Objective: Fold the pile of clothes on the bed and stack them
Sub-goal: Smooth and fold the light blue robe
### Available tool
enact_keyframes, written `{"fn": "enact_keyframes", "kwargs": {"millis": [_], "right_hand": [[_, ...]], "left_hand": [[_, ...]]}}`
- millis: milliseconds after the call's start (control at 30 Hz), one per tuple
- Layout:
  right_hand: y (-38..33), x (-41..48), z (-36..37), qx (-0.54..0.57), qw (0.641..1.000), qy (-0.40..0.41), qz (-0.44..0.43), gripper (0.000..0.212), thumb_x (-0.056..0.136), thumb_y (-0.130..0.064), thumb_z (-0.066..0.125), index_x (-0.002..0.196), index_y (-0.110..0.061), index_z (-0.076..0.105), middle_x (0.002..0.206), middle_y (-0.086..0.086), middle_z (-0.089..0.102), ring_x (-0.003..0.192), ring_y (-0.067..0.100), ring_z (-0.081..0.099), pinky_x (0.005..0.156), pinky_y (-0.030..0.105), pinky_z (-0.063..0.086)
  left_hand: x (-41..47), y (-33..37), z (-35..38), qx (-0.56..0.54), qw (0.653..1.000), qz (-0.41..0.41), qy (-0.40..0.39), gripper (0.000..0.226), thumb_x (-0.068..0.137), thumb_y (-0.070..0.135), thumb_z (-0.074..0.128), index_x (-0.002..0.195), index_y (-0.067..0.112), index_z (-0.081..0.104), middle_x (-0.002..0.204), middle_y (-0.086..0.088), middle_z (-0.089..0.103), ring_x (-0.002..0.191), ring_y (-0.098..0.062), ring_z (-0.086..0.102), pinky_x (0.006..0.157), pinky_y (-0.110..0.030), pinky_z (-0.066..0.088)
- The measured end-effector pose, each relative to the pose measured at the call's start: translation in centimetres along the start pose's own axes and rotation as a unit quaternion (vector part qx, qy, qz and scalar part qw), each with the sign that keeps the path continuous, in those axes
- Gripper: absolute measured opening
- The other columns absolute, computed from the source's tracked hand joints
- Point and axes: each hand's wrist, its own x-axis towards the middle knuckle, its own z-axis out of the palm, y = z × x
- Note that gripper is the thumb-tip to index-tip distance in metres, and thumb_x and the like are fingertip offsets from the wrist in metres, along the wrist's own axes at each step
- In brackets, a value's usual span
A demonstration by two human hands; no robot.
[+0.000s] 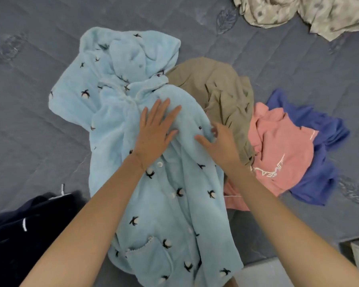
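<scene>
Clothes are seen in the head view, heaped on a bed covered by a grey quilted spread. A light blue fleece garment, dotted with small dark embroidered motifs, is laid lengthwise from 11 o'clock down to 6 o'clock. Its hood is crumpled at the 11 o'clock end and a scallop-edged pocket is shown near 6 o'clock. White buttons are lined down its front.

The left hand is pressed flat on the middle of this garment, with the fingers straight and spread wide, pointing toward 1 o'clock. The right hand is placed just beside it at 3 o'clock. Its fingers are curled into a fold at the garment's right edge, with the thumb stretched toward 9 o'clock over the fleece.

A khaki garment is bunched at 1 o'clock, touching the fleece and partly overlapped by it. A pink garment with white lettering is lying against it at 3 o'clock. A blue garment is spread beneath the pink one, showing at 2 and 4 o'clock.

A dark navy garment with white marks is set well apart at 8 o'clock. A pale patterned fabric is rumpled in the far 1 o'clock corner.
</scene>
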Motion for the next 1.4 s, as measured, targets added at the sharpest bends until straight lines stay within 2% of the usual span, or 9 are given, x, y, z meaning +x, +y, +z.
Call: {"fn": "enact_keyframes", "kwargs": {"millis": [67, 200, 433, 567, 733, 867, 1000, 1133, 1400], "right_hand": [[0.8, -0.3, 0.6, 0.02, 1.0, -0.008, 0.02, 0.024, 0.087, -0.04, 0.069, 0.081, -0.024, 0.052, 0.079, -0.007, 0.045, 0.071, 0.01, 0.044, 0.063, 0.022, 0.034], [1.6, -0.8, 1.4, 0.023, 0.999, -0.009, -0.027, 0.047, 0.093, -0.019, 0.063, 0.06, -0.023, 0.029, 0.06, -0.005, 0.032, 0.059, 0.013, 0.033, 0.058, 0.03, 0.024], [1.4, -0.8, -0.6, 0.08, 0.994, 0.055, -0.055, 0.026, 0.098, -0.019, 0.056, 0.08, -0.012, 0.039, 0.059, -0.008, 0.037, 0.052, 0.007, 0.038, 0.054, 0.03, 0.025], [1.6, 0.0, -2.9, 0.144, 0.988, 0.044, -0.028, 0.019, 0.1, -0.021, 0.054, 0.086, -0.012, 0.043, 0.068, -0.006, 0.044, 0.059, 0.004, 0.041, 0.057, 0.016, 0.034], [1.9, 2.3, -5.5, 0.171, 0.984, 0.053, 0.008, 0.017, 0.101, -0.024, 0.05, 0.087, -0.017, 0.043, 0.072, -0.012, 0.044, 0.064, -0.006, 0.044, 0.066, 0.025, 0.032], [2.1, 2.5, -6.8, 0.171, 0.981, 0.089, -0.013, 0.025, 0.097, -0.027, 0.059, 0.08, -0.014, 0.046, 0.071, -0.007, 0.046, 0.06, -0.003, 0.041, 0.06, 0.017, 0.032], [4.8, 1.6, -6.4, 0.219, 0.974, -0.011, 0.054, 0.036, 0.089, -0.043, 0.067, 0.084, -0.01, 0.053, 0.075, -0.004, 0.051, 0.065, 0.006, 0.044, 0.064, 0.023, 0.037], [6.6, -0.2, -5.7, 0.3, 0.934, -0.15, 0.121, 0.027, 0.092, -0.041, 0.065, 0.101, -0.015, 0.064, 0.092, 0.001, 0.071, 0.081, 0.013, 0.067, 0.077, 0.032, 0.057], [8.5, -0.8, -9.8, 0.342, 0.929, -0.005, 0.139, 0.03, 0.091, -0.033, 0.068, 0.093, -0.005, 0.06, 0.081, 0.01, 0.063, 0.068, 0.008, 0.058, 0.061, 0.024, 0.049]], "left_hand": [[1.8, 0.1, 0.6, 0.001, 0.999, 0.045, -0.016, 0.047, 0.098, 0.038, 0.04, 0.14, 0.02, 0.052, 0.153, -0.016, 0.039, 0.144, -0.036, 0.028, 0.116, -0.051, 0.009], [4.7, 1.4, 0.7, -0.035, 0.997, 0.046, -0.051, 0.047, 0.098, 0.041, 0.034, 0.11, 0.018, 0.073, 0.138, -0.008, 0.058, 0.142, -0.034, 0.034, 0.115, -0.049, 0.005], [6.8, 2.0, 1.2, 0.004, 0.981, 0.152, -0.119, 0.046, 0.096, 0.041, 0.043, 0.137, 0.023, 0.056, 0.144, -0.004, 0.052, 0.144, -0.03, 0.03, 0.115, -0.054, -0.001], [8.5, 3.3, 1.6, -0.062, 0.986, 0.117, -0.103, 0.047, 0.088, 0.054, 0.044, 0.101, 0.017, 0.069, 0.122, -0.001, 0.063, 0.134, -0.025, 0.042, 0.116, -0.051, -0.002], [10.5, 6.5, 1.6, -0.148, 0.987, 0.023, -0.057, 0.04, 0.09, 0.051, 0.046, 0.093, 0.015, 0.063, 0.089, 0.005, 0.062, 0.097, -0.015, 0.054, 0.111, -0.035, 0.007], [11.8, 8.3, 1.7, -0.255, 0.966, -0.036, -0.035, 0.013, 0.09, 0.04, 0.05, 0.08, 0.032, 0.051, 0.069, 0.015, 0.049, 0.072, -0.015, 0.048, 0.086, -0.053, 0.041], [12.9, 9.1, 2.1, -0.306, 0.946, -0.1, 0.044, 0.027, 0.095, 0.031, 0.055, 0.073, 0.039, 0.042, 0.066, 0.016, 0.047, 0.064, -0.004, 0.04, 0.073, -0.043, 0.042], [13.9, 9.4, 2.1, -0.272, 0.951, -0.137, 0.057, 0.026, 0.095, 0.03, 0.055, 0.073, 0.029, 0.043, 0.068, 0.009, 0.044, 0.069, -0.009, 0.046, 0.078, -0.051, 0.045], [14.3, 10.9, 3.5, -0.106, 0.979, -0.175, 0.008, 0.016, 0.095, 0.031, 0.058, 0.089, 0.016, 0.055, 0.097, -0.013, 0.06, 0.102, -0.033, 0.053, 0.088, -0.042, 0.03]]}}
